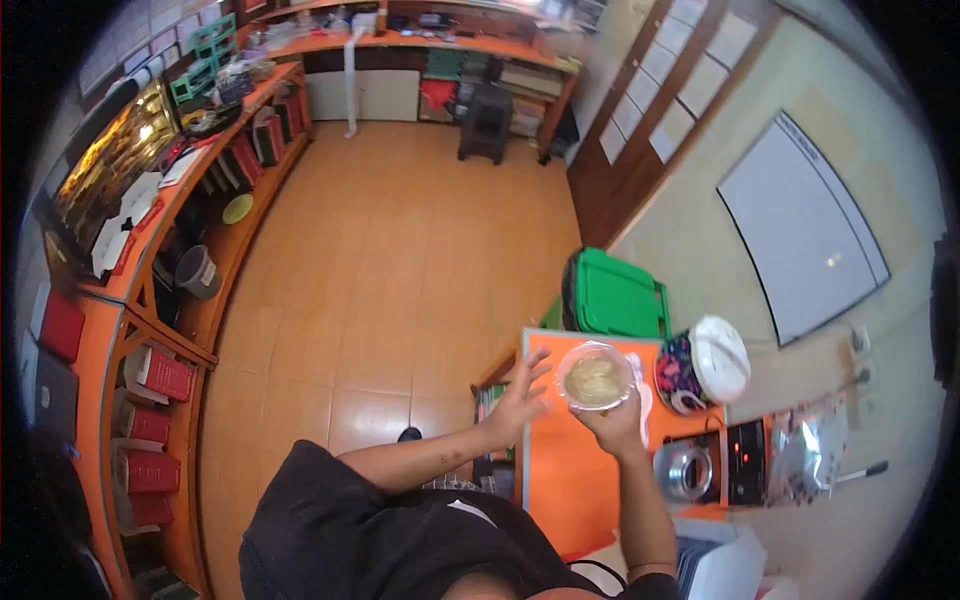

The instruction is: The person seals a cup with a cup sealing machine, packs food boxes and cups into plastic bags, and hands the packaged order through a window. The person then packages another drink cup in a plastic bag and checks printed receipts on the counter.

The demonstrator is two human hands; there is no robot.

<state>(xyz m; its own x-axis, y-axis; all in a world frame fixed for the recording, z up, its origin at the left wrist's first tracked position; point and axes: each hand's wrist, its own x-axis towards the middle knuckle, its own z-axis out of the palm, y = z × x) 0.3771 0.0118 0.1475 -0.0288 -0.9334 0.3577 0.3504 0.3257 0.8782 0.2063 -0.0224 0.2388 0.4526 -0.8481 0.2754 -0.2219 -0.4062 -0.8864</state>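
Note:
My right hand (616, 428) grips a round clear plastic tub (594, 377) from below and behind. Something pale and yellowish-brown shows through its shiny top; I cannot make out what it is. To the left of the tub is my left hand (517, 402), with its fingers spread and nothing in them, apart from the tub. Both hands are above an orange tabletop (565, 480). A pinkish-white cloth (642, 400) lies just right of the tub, partly hidden by my right hand.
A white-lidded bucket (718, 362) stands at the table's back right. Nearer are a metal pot (686, 470) and a black appliance with red lights (746, 460). A green bin (617, 293) is beyond the table. Orange shelving (210, 320) with red folders runs along the left, past the tiled floor (380, 250).

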